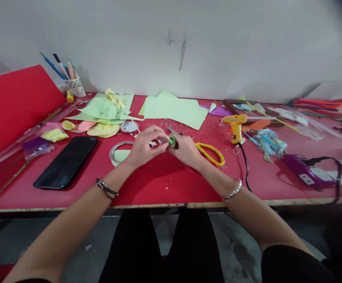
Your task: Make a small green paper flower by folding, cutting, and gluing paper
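My left hand (147,146) and my right hand (185,148) meet above the red table, fingers closed in a pinch. Between their fingertips is a small green piece (172,141), rounded like a coil; its exact kind is too small to tell. A thin grey pointed tip (171,129) with a dark part sticks out above my right fingers; the rest of it is hidden. Beside my left hand a black-and-white pen-like thing (152,144) shows in part. A white tape-like ring (112,151) lies left of my left wrist, and a yellow loop (223,160) lies beside my right hand.
Green paper sheets (173,108) and scraps cover the back. A black phone (67,162) lies left, near a pen cup (75,86). To the right stand a yellow glue gun (235,127) with a black cord, blue tassels (269,142) and a purple power box (306,171).
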Available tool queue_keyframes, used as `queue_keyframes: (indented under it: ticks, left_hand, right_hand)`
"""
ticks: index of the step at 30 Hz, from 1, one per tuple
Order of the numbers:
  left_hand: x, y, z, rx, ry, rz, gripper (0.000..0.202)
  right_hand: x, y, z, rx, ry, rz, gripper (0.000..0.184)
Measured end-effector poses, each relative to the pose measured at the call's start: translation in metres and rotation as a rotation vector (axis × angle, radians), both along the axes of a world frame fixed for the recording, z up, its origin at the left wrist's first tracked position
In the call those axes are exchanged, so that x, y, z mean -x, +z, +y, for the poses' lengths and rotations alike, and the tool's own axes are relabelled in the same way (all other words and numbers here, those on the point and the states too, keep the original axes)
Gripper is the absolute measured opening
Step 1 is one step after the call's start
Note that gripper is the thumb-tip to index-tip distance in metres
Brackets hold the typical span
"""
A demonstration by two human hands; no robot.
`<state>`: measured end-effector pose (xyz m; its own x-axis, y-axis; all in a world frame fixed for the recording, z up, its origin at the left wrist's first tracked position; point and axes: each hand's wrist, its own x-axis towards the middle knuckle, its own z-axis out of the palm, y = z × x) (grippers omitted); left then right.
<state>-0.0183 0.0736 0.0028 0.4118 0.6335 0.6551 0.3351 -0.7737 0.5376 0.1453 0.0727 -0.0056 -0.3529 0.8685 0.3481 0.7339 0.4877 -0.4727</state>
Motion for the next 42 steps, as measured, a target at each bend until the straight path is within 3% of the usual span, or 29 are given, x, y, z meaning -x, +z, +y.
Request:
queue_keyframes:
  ticks: [10,16,26,31,38,42]
  left_hand:
    - [-0.002,-0.003,0.0,0.07,-0.008,-0.044,0.02]
    - [-0.001,-0.001,0.0,0.051,-0.01,0.008,0.02]
    - [0.001,-0.003,0.004,-0.05,0.015,0.089,0.018]
    - [0.007,-0.001,0.008,-0.166,0.019,0.136,0.02]
    - [0.014,0.002,0.008,-0.267,0.014,0.357,0.023]
    - [0.012,-0.001,0.007,-0.279,0.001,0.385,0.021]
  right_hand:
    - [0.003,-0.002,-0.002,0.011,0.062,-0.011,0.024]
    - [0.003,-0.002,-0.001,0.013,0.067,-0.038,0.019]
    - [0.002,-0.003,0.0,-0.048,0.07,-0.003,0.009]
    - [0.002,0.0,-0.002,-0.106,0.056,-0.093,0.014]
    - [0.003,0.001,-0.005,-0.054,0.003,-0.238,0.019]
    - [0.003,0.0,-0.003,0.003,0.011,-0.245,0.022]
